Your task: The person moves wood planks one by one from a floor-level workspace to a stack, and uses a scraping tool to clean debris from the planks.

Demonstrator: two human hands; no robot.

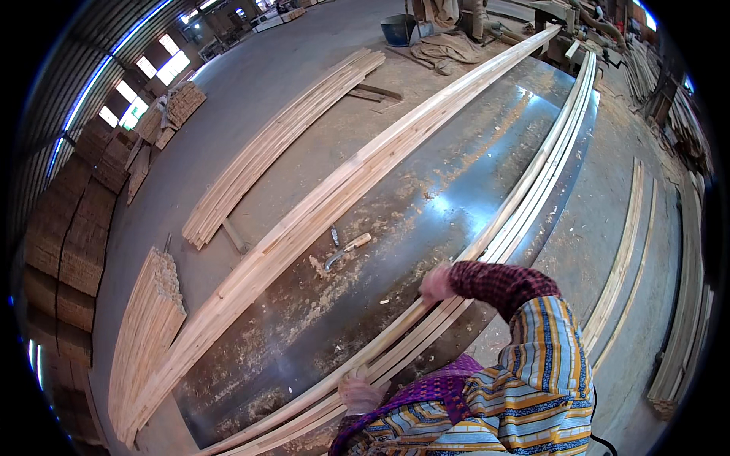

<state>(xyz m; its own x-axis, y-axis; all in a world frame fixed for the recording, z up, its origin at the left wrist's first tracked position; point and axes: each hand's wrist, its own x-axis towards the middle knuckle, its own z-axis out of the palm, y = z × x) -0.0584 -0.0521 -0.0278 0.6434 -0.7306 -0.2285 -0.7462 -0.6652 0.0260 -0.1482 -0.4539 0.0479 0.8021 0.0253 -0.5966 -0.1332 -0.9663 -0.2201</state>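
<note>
Striped clothing (525,372) fills the foreground; beyond it, the right hand (436,283) has its grip curled closed over one of the long wooden strips (395,332), while the left hand (361,390) touches them lower down, how tightly its grip closes I cannot tell; the strips lie along the near side of the tabletop (464,182)
</note>
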